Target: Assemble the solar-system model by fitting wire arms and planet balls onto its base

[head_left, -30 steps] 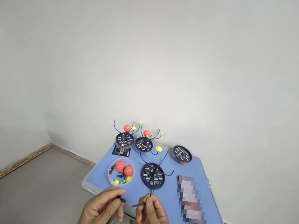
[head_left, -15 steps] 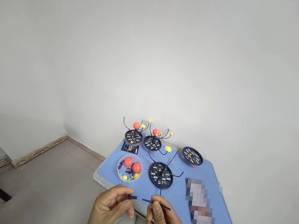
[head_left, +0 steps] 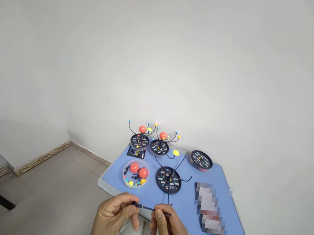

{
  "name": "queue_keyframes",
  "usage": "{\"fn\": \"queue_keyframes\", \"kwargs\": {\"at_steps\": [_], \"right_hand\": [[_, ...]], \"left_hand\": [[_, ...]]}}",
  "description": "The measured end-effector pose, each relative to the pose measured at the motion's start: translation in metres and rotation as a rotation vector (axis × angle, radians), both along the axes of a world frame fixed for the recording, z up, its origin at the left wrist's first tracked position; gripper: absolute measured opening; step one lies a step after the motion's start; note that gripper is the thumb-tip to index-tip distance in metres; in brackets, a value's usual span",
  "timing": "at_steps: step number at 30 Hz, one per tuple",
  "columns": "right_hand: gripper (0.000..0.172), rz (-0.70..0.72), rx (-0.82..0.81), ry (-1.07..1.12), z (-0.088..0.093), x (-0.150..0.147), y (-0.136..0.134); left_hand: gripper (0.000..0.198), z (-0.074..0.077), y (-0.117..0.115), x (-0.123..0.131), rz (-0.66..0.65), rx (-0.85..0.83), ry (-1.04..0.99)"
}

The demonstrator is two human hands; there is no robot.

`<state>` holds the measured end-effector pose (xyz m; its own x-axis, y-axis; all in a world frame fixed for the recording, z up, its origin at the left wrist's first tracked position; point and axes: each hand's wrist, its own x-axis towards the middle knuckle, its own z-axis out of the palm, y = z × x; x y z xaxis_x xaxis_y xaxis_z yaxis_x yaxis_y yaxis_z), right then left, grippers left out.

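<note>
Between thumb and fingers, my left hand (head_left: 117,214) pinches a small black plastic connector (head_left: 138,205). My right hand (head_left: 170,227) grips a thin black rod (head_left: 149,208), its left tip almost at the connector; whether they touch I cannot tell. Just beyond the hands lies a round black base (head_left: 162,187) with several bent black arms on it. To its left, a clear round tub (head_left: 122,178) holds two red-orange balls (head_left: 134,167), small coloured balls and black pieces.
Two assembled planet models (head_left: 139,141) (head_left: 159,147) stand at the back of the blue table (head_left: 181,213). Another round black base (head_left: 201,160) is at the back right. A blurred flat packet (head_left: 210,211) lies on the right. A white wall rises behind.
My right hand has moved left, bringing the rod's tip close to the connector in my left hand. The view has shifted slightly.
</note>
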<state>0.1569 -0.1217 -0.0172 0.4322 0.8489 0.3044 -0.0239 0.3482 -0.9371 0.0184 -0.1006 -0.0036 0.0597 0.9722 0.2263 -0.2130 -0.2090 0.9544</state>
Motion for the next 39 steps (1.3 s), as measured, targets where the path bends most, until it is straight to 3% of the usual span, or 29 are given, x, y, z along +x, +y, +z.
{"fn": "queue_keyframes", "kwargs": {"at_steps": [10,19,30,39], "right_hand": [[0.025,0.006,0.002,-0.039,0.003,0.001,-0.001],[0.028,-0.028,-0.025,-0.077,0.007,0.002,-0.001],[0.034,-0.057,-0.05,-0.131,0.005,0.0,-0.004],[0.041,-0.096,-0.058,-0.109,-0.006,-0.004,0.001]], "left_hand": [[0.014,-0.002,0.001,0.002,0.009,0.044,0.054],[0.011,-0.002,0.003,-0.001,0.053,0.239,0.187],[0.012,-0.005,0.0,0.004,0.074,0.271,0.151],[0.012,-0.025,0.004,0.012,0.072,0.266,0.053]]}}
